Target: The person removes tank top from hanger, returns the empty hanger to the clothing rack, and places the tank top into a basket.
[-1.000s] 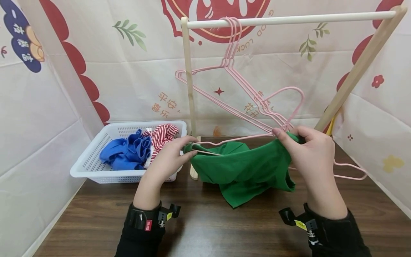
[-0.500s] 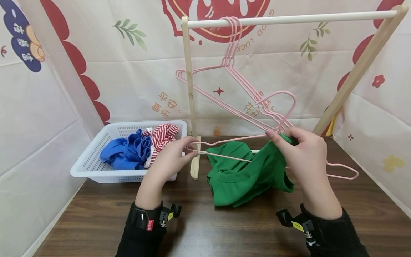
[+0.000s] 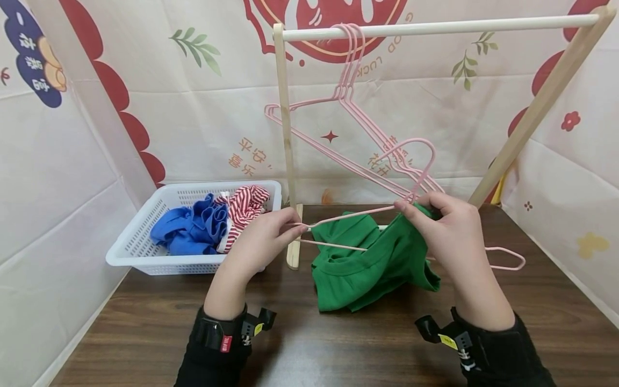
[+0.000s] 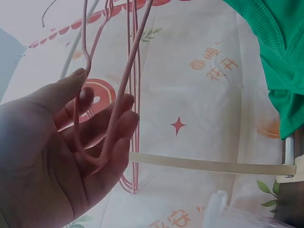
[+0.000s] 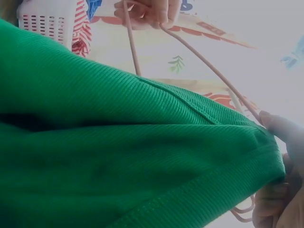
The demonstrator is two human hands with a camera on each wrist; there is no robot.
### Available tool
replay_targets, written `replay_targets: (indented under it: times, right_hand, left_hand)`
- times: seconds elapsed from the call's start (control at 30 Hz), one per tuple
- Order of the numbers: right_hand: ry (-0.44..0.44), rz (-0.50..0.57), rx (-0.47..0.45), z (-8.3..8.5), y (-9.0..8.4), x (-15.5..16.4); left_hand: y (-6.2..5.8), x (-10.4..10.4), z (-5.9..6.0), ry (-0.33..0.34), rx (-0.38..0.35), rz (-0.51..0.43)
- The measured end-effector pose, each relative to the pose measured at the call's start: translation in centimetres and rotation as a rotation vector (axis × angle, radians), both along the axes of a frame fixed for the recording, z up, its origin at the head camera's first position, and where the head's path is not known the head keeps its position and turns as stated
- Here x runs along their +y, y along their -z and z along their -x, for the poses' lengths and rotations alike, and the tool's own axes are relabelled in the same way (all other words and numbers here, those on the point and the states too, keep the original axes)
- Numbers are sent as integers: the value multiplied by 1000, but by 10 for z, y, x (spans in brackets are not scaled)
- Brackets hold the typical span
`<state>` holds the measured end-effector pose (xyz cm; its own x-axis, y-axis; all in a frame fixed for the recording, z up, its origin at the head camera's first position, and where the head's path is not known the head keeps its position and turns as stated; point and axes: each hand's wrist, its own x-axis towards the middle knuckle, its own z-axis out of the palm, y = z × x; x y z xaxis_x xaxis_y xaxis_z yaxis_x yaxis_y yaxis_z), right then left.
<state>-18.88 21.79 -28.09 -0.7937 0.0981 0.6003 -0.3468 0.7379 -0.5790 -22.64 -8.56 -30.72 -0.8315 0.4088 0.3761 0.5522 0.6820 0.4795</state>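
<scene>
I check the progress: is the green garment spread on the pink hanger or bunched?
Bunched. The green garment hangs crumpled around the pink hanger near the right hand, sagging onto the table.

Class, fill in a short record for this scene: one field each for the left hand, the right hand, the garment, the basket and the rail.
left hand: pinches one end of the pink hanger
right hand: grips the green garment at the hanger's neck
green garment: bunched, lower part resting on the wooden table
basket: white, holds blue cloth and red-striped cloth
rail: wooden, carries spare pink hangers
</scene>
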Motion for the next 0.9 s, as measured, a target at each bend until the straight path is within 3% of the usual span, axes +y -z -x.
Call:
replay_targets:
  times: [0.27, 0.47, 0.7, 0.9]
  right_hand:
    - [-64, 18, -6, 0, -1, 0]
    - [-111, 16, -5, -1, -2, 0]
    - [-137, -9, -35, -3, -1, -3]
    - [-144, -69, -23, -1, -3, -3]
  left_hand:
    - [-4, 0, -5, -11, 57, -23]
    - [-9, -2, -9, -9, 95, -113]
    - [-10, -7, -13, -68, 56, -176]
    - [-14, -9, -14, -89, 85, -203]
